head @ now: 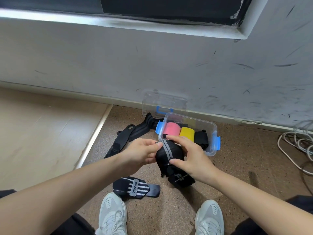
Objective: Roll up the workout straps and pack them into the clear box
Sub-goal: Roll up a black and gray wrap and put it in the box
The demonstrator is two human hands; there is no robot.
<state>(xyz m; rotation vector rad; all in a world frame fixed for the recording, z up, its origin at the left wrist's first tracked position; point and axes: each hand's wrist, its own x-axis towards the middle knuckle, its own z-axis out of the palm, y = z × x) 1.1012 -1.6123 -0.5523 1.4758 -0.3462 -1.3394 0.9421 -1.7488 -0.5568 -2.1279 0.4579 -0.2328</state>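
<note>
Gripping the black strap roll (167, 154) — my left hand (141, 152) and right hand (189, 154) are both pinching it beside the clear box (212, 131).

A: What sort of place is this?
B: An indoor room, seen low beside a window. A scuffed grey wall (152, 65) runs under a dark window frame (169, 7), with a baseboard (220, 117) at its foot.
A: And the floor?
B: Speckled brown flooring (237, 167) meets pale wood-look boards (42, 133) on the left. White cables (296, 146) coil at the right edge. Home or gym, I cannot tell.
</note>
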